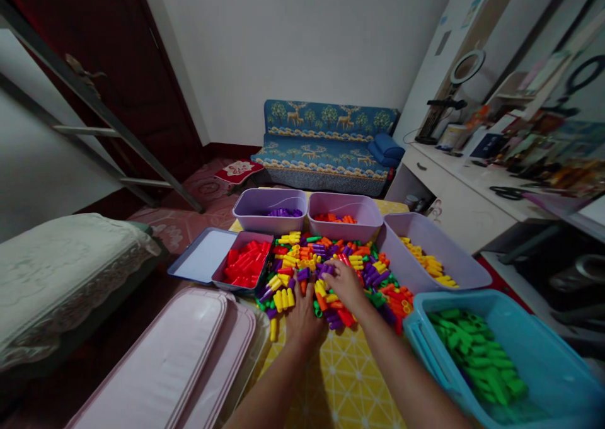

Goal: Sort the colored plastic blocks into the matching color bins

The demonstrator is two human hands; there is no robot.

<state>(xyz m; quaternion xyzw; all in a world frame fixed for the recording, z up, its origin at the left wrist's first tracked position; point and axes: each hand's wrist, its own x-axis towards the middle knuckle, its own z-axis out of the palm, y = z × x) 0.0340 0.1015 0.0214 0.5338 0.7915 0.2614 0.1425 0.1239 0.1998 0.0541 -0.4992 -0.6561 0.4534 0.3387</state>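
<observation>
A mixed pile of plastic building pieces [283,300] in yellow, purple, red, orange and green lies on the table before me. My left hand [304,319] reaches into its near side, fingers apart and partly hidden among the pieces. To its right, my right hand [347,285] has thumb and fingers closed round a purple building piece [326,269]. Behind the pile, one bin [269,219] holds purple pieces and another bin [347,230] orange ones. Red pieces [246,262] fill a box at the left; yellow pieces [428,265] lie in a bin at the right.
A blue tub [501,297] with green pieces stands near right. Pink lids [165,353] lie stacked near left, in front of the box's open lid [196,256]. The yellow patterned tablecloth [352,378] shows under my forearms. A blue sofa [326,145] stands beyond the table.
</observation>
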